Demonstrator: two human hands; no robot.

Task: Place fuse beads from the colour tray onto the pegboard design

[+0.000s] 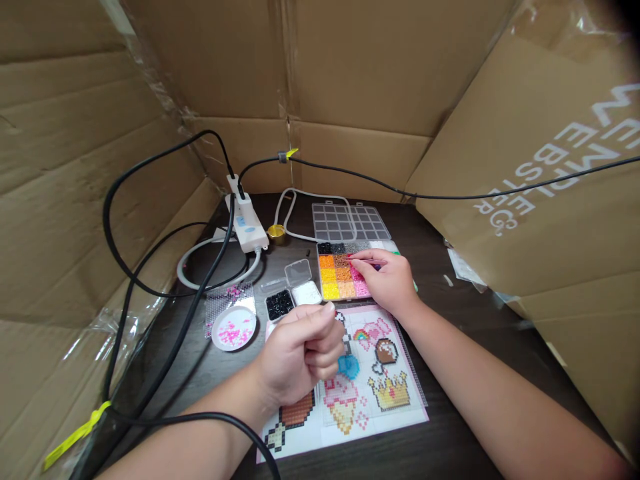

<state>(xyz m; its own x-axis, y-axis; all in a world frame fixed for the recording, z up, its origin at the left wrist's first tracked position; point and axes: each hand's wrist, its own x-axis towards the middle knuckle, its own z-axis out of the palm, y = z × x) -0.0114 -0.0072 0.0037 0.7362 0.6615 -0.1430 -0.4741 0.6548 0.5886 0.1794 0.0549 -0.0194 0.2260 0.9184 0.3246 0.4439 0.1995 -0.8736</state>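
Observation:
My right hand (390, 277) reaches over the compartment box of small fuse beads (327, 273), pinching thin pink tweezers (367, 261). The tweezers' tips are above the brown and red-pink compartments. My left hand (305, 353) is a loose fist with the thumb on top, and nothing shows in it. It hovers over the printed pattern sheet (370, 427), hiding part of it. The sheet shows pixel pictures of a crown, an ice cream and a rainbow. A blue bead piece (349, 366) lies on it, beside my left fingers.
Left of my left hand are a white dish (217, 339) with pink beads, a clear pegboard (215, 303), and small boxes of black beads (280, 305) and white beads (306, 293). A power strip (253, 230) stands behind. Black cables (187, 327) loop across the left. Cardboard walls (360, 80) surround the table.

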